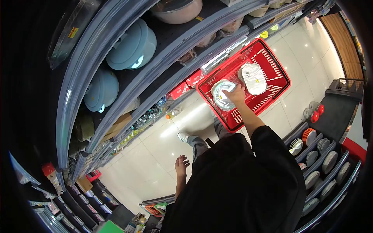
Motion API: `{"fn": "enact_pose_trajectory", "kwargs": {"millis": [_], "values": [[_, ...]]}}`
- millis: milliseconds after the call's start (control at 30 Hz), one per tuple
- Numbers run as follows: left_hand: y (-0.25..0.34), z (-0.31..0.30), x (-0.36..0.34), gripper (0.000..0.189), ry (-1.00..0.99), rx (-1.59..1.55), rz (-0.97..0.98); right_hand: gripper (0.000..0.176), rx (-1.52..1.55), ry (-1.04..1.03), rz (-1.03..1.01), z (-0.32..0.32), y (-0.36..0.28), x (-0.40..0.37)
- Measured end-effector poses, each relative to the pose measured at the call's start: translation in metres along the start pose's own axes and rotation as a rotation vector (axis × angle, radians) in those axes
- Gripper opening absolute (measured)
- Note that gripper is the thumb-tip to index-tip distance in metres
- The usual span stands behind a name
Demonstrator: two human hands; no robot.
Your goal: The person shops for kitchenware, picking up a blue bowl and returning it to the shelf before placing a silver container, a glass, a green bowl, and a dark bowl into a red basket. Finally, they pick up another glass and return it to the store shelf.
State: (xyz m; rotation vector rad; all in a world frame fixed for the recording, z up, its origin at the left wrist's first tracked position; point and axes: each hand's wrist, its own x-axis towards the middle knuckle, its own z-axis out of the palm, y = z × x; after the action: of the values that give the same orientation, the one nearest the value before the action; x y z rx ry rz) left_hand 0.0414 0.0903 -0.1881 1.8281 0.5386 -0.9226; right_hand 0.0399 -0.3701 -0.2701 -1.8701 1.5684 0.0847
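A red shopping basket with slotted walls is in front of me. My right hand reaches into it and grips the edge of a round container with a shiny clear covering. Beside that container in the basket lies a white oval container with a small yellow label. My left hand hangs low over the floor at my side, its fingers apart and nothing in them.
Shelves on the left hold blue lidded pots and a pink pot. Racks of plates stand at the right. Red-lidded jars sit near them. Small bottles stand by the lower shelf on the tiled floor.
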Motion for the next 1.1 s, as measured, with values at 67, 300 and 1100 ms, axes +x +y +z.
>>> {"fn": "enact_pose_trajectory", "kwargs": {"millis": [67,300,1100], "values": [[-0.003,0.009,-0.006,0.049,-0.006,0.007,-0.008,0.092,0.017,0.041,-0.055,0.0,0.004,0.003],[-0.025,0.014,-0.016,0.046,-0.018,0.041,-0.06,0.101,0.008,-0.036,0.06,-0.002,0.007,0.012],[-0.034,0.021,-0.016,0.045,-0.051,0.07,-0.055,0.069,0.747,-0.151,-0.076,0.012,0.059,0.036]]}}
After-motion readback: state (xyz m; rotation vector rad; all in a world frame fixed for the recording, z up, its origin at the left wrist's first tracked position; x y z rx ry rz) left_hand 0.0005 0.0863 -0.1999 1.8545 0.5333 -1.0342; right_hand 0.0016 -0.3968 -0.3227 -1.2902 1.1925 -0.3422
